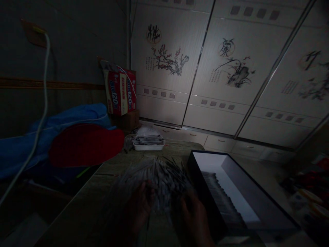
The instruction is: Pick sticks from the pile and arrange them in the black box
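Observation:
In the dim head view, a spread pile of thin dark strips (161, 178) lies on the table. My left hand (141, 204) is over the pile's near left part, its fingers curled together on something I cannot make out. At the pile's right edge is my right hand (194, 212), fingers bent; shadow hides whether it holds anything. To the right of it stands a dark-rimmed open box (239, 192) with a pale inside, and a row of thin dark pieces (222, 199) lies along its left side. Behind the pile, a white tray (149, 147) holds more strips.
The table (87, 192) has its left edge beside a red cushion-like item (86, 145) and blue cloth (77, 115). A red and white carton (120, 92) stands at the back. A white cable (45, 79) hangs at left. Patterned cabinet doors (164, 103) rise behind.

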`<action>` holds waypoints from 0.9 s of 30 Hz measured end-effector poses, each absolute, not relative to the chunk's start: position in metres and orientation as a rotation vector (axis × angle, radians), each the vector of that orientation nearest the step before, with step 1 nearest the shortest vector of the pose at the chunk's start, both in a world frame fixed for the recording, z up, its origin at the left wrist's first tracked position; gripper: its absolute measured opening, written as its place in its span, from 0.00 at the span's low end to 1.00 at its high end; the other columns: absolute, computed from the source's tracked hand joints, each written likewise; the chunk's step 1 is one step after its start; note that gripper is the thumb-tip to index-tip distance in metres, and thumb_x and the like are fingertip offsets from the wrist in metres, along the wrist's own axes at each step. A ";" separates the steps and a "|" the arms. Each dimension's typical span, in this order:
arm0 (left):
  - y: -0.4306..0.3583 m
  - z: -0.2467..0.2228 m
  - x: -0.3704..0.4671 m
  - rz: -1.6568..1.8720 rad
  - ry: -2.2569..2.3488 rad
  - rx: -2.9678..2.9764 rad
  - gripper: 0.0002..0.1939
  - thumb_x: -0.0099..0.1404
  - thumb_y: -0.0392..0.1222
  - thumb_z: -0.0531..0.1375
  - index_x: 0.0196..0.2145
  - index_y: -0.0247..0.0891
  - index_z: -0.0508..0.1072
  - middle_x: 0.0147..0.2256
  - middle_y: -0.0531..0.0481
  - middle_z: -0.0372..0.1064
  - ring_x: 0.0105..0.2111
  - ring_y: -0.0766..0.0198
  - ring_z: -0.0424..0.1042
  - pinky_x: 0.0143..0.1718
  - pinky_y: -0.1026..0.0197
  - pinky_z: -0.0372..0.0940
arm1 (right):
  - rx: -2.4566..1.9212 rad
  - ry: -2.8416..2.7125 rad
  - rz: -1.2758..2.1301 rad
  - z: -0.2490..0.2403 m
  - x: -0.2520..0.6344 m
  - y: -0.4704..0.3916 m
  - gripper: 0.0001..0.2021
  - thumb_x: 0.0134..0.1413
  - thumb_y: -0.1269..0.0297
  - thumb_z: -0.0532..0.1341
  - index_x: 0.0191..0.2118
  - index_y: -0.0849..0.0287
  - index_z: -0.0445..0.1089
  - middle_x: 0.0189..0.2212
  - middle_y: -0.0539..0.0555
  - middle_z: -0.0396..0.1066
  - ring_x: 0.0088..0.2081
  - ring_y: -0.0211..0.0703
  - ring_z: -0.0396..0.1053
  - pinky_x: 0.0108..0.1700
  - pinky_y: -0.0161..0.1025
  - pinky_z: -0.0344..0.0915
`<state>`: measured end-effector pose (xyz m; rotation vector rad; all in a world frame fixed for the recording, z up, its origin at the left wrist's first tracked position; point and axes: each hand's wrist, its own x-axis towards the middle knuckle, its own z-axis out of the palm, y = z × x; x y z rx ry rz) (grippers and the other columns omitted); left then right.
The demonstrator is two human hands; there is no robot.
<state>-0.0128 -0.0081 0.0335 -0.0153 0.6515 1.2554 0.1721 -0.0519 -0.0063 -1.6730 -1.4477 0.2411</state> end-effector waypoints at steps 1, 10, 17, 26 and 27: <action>-0.009 0.036 -0.011 1.264 0.668 -0.020 0.22 0.68 0.25 0.45 0.26 0.36 0.74 0.24 0.50 0.77 0.24 0.68 0.77 0.26 0.68 0.70 | -1.719 -1.534 0.211 -0.009 0.171 -0.053 0.11 0.58 0.61 0.54 0.29 0.56 0.70 0.26 0.51 0.72 0.28 0.41 0.70 0.30 0.33 0.62; -0.003 0.026 -0.006 1.244 0.702 0.099 0.16 0.67 0.29 0.52 0.25 0.34 0.73 0.21 0.50 0.75 0.19 0.69 0.74 0.21 0.69 0.69 | -2.018 -2.003 -0.116 -0.005 0.145 -0.047 0.17 0.46 0.82 0.55 0.38 0.61 0.76 0.37 0.62 0.74 0.41 0.55 0.73 0.40 0.44 0.65; -0.006 0.027 -0.008 1.255 0.707 0.149 0.10 0.64 0.28 0.56 0.27 0.35 0.73 0.23 0.50 0.76 0.22 0.68 0.75 0.23 0.67 0.70 | -1.973 -2.054 -0.170 -0.008 0.142 -0.037 0.19 0.43 0.85 0.54 0.36 0.61 0.75 0.37 0.61 0.75 0.41 0.54 0.73 0.42 0.44 0.64; 0.001 0.003 -0.003 1.298 0.778 0.362 0.05 0.55 0.36 0.67 0.27 0.34 0.74 0.22 0.51 0.77 0.21 0.65 0.75 0.23 0.65 0.69 | -1.509 -1.433 0.451 -0.005 0.150 -0.044 0.09 0.59 0.61 0.54 0.32 0.58 0.67 0.26 0.51 0.69 0.29 0.41 0.68 0.31 0.34 0.63; 0.002 0.000 -0.003 1.301 0.753 0.391 0.09 0.50 0.39 0.70 0.27 0.35 0.75 0.22 0.51 0.77 0.21 0.65 0.74 0.23 0.65 0.69 | -1.462 -1.353 0.528 -0.006 0.150 -0.046 0.09 0.58 0.59 0.54 0.33 0.58 0.68 0.26 0.50 0.69 0.28 0.41 0.68 0.30 0.33 0.63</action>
